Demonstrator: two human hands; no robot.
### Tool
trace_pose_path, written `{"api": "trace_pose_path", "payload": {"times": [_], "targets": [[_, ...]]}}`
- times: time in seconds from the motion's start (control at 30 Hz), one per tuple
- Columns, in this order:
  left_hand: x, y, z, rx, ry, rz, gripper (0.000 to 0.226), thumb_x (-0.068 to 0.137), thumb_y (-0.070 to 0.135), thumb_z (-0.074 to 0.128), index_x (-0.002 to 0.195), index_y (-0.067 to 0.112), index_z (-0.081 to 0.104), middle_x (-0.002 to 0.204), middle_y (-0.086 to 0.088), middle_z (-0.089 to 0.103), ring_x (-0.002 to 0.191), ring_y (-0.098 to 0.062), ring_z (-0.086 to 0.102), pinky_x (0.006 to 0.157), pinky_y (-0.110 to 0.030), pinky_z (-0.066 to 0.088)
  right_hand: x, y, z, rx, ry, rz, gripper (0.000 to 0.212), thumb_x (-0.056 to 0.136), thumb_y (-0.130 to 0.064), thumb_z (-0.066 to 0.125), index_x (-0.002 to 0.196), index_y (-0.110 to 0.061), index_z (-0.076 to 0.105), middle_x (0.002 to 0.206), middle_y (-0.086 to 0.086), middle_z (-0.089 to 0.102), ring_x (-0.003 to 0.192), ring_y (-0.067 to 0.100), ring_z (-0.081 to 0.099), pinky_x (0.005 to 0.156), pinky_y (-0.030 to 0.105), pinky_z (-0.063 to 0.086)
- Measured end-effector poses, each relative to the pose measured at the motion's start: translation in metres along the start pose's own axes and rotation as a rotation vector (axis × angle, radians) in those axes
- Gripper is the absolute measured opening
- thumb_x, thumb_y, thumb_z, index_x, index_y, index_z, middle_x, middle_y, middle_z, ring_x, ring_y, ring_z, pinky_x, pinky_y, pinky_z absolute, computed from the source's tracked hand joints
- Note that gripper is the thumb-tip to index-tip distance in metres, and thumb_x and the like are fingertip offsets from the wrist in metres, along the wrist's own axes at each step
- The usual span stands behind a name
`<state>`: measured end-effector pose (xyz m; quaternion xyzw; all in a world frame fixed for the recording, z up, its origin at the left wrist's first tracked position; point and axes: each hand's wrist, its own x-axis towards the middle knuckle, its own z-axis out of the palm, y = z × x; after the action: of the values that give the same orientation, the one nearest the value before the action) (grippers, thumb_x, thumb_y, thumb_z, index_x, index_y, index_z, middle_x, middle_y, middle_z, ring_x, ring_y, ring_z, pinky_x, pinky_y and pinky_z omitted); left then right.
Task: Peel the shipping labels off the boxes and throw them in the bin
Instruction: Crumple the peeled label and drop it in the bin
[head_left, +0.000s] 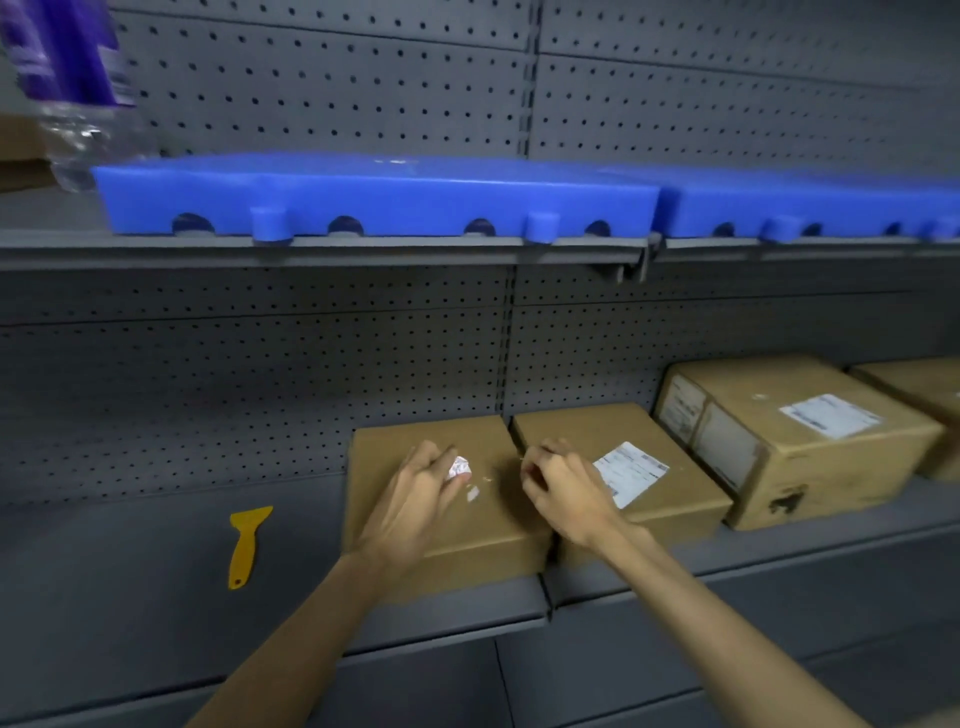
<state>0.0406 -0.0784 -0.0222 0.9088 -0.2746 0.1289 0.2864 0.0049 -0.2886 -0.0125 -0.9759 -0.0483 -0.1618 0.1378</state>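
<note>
Three cardboard boxes stand in a row on the grey shelf (156, 545). My left hand (423, 488) rests over the left box (467, 551) and pinches a crumpled white label scrap (459, 466); small white label remnants (472, 492) stick to the box top. Just to the right, my right hand (558, 480) hovers with curled fingers at the left edge of the middle box (675, 512), beside its flat white shipping label (629, 472). Whether those fingers hold a small scrap I cannot tell. The bigger right box (810, 467) bears a white label (831, 414) on top. No bin is in view.
A yellow plastic scraper (244, 543) lies on the shelf left of the boxes. Blue plastic pallets (374, 195) sit on the shelf above, with wrapped bottles (72, 78) at top left. Pegboard backs the shelving. Another box (930, 400) shows at the far right.
</note>
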Motion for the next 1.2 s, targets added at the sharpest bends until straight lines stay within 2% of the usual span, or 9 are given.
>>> {"api": "trace_pose_path", "payload": {"times": [0.07, 0.13, 0.23, 0.4, 0.53, 0.7, 0.87, 1.1, 1.2], "targets": [[0.009, 0.015, 0.014, -0.146, 0.011, 0.011, 0.022, 0.098, 0.034, 0.052, 0.101, 0.013, 0.058, 0.091, 0.009, 0.051, 0.081, -0.010, 0.051, 0.073, -0.029, 0.039, -0.012, 0.016, -0.015, -0.032, 0.038, 0.038, 0.013, 0.093, -0.023, 0.051, 0.097, -0.014, 0.060, 0.112, 0.003, 0.057, 0.110, 0.021, 0.049, 0.082, 0.033, 0.043], [0.021, 0.033, 0.033, -0.218, 0.021, 0.028, 0.018, 0.097, 0.030, 0.056, 0.101, 0.013, 0.060, 0.080, 0.011, 0.040, 0.071, -0.005, 0.043, 0.070, -0.024, 0.034, -0.028, 0.035, -0.032, -0.061, 0.086, 0.089, 0.012, 0.092, -0.024, 0.053, 0.094, -0.015, 0.061, 0.108, 0.003, 0.059, 0.106, 0.022, 0.052, 0.081, 0.032, 0.043], [0.040, 0.067, 0.059, -0.239, 0.005, 0.133, 0.024, 0.095, 0.026, 0.059, 0.115, 0.013, 0.065, 0.087, 0.008, 0.044, 0.071, -0.006, 0.044, 0.072, -0.023, 0.037, -0.060, 0.068, -0.057, -0.100, 0.130, 0.193, 0.009, 0.089, -0.023, 0.055, 0.089, -0.016, 0.061, 0.102, 0.004, 0.061, 0.103, 0.025, 0.054, 0.078, 0.033, 0.045], [0.064, 0.147, 0.095, -0.324, -0.073, 0.271, 0.020, 0.088, 0.018, 0.064, 0.108, 0.016, 0.065, 0.095, 0.004, 0.057, 0.080, -0.014, 0.056, 0.075, -0.026, 0.044, -0.118, 0.125, -0.103, -0.194, 0.181, 0.340, 0.012, 0.091, -0.024, 0.054, 0.090, -0.015, 0.062, 0.098, 0.003, 0.059, 0.095, 0.025, 0.057, 0.064, 0.027, 0.033], [0.076, 0.219, 0.119, -0.373, -0.109, 0.418, 0.018, 0.089, 0.018, 0.064, 0.107, 0.016, 0.064, 0.097, 0.000, 0.062, 0.083, -0.021, 0.061, 0.076, -0.035, 0.049, -0.160, 0.161, -0.142, -0.259, 0.262, 0.429, 0.015, 0.092, -0.027, 0.057, 0.089, -0.013, 0.064, 0.092, 0.002, 0.060, 0.093, 0.025, 0.057, 0.064, 0.031, 0.039], [0.088, 0.309, 0.146, -0.433, -0.162, 0.529, 0.044, 0.089, 0.023, 0.065, 0.130, 0.019, 0.050, 0.096, 0.002, 0.061, 0.081, -0.018, 0.060, 0.074, -0.031, 0.050, -0.214, 0.210, -0.189, -0.345, 0.321, 0.520, 0.014, 0.093, -0.025, 0.055, 0.085, -0.014, 0.058, 0.086, 0.002, 0.056, 0.085, 0.025, 0.054, 0.062, 0.030, 0.038], [0.096, 0.401, 0.177, -0.483, -0.145, 0.665, 0.016, 0.088, 0.022, 0.065, 0.103, 0.018, 0.060, 0.091, 0.007, 0.060, 0.079, -0.009, 0.057, 0.073, -0.031, 0.050, -0.261, 0.265, -0.243, -0.380, 0.385, 0.612, 0.015, 0.092, -0.024, 0.055, 0.086, -0.012, 0.059, 0.086, 0.004, 0.056, 0.085, 0.026, 0.053, 0.062, 0.033, 0.038], [0.111, 0.535, 0.235, -0.564, -0.107, 0.847, 0.013, 0.084, 0.008, 0.069, 0.096, 0.008, 0.064, 0.093, -0.001, 0.063, 0.080, -0.013, 0.060, 0.074, -0.027, 0.047, -0.327, 0.352, -0.318, -0.406, 0.490, 0.701, 0.019, 0.093, -0.028, 0.055, 0.084, -0.012, 0.060, 0.087, 0.003, 0.058, 0.085, 0.025, 0.055, 0.064, 0.037, 0.045], [0.115, 0.583, 0.263, -0.504, -0.064, 0.918, 0.012, 0.086, 0.016, 0.065, 0.097, 0.013, 0.060, 0.093, 0.002, 0.056, 0.083, -0.011, 0.054, 0.074, -0.030, 0.047, -0.351, 0.389, -0.341, -0.413, 0.511, 0.708, 0.018, 0.093, -0.028, 0.054, 0.084, -0.013, 0.060, 0.087, 0.003, 0.058, 0.084, 0.025, 0.056, 0.066, 0.038, 0.047]]}}
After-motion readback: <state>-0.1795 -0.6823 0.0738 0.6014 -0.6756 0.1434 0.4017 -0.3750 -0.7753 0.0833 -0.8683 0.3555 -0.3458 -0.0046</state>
